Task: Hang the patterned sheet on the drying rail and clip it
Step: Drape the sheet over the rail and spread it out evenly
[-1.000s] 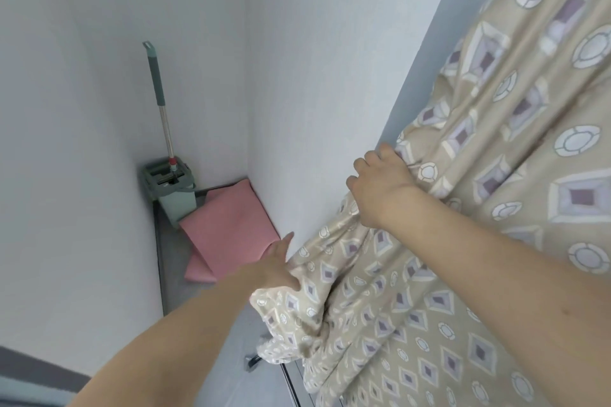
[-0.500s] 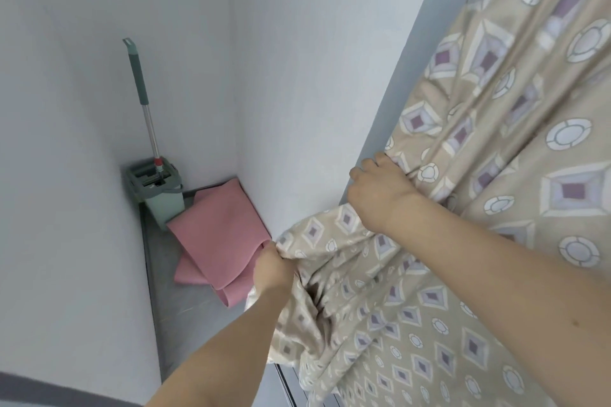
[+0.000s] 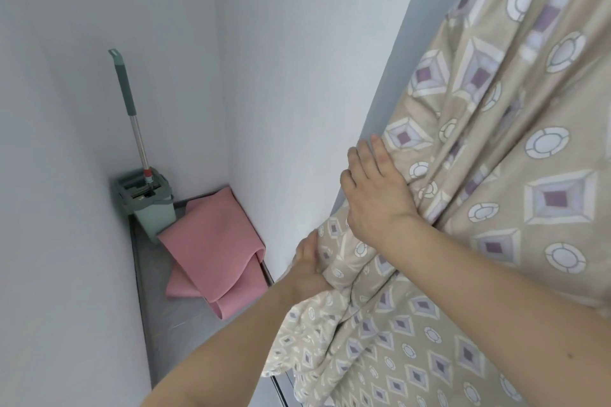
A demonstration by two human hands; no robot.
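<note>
The patterned sheet [image 3: 496,208] hangs in folds at the right, by the wall. The right hand [image 3: 377,198] grips its bunched edge; the left hand [image 3: 307,264], just below, clutches a lower fold — mop bucket [image 3: 148,198] and pink mat [image 3: 215,241] sit in the corner.

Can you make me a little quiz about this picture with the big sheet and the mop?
1. True or false: both hands hold the sheet.
2. What colour is the mat on the floor? A) blue B) pink C) yellow
3. The mop stands in a ____.

Key: 1. True: the left hand grips a bunched fold and the right hand holds the cloth higher up. 2. B. 3. Bucket.
</note>
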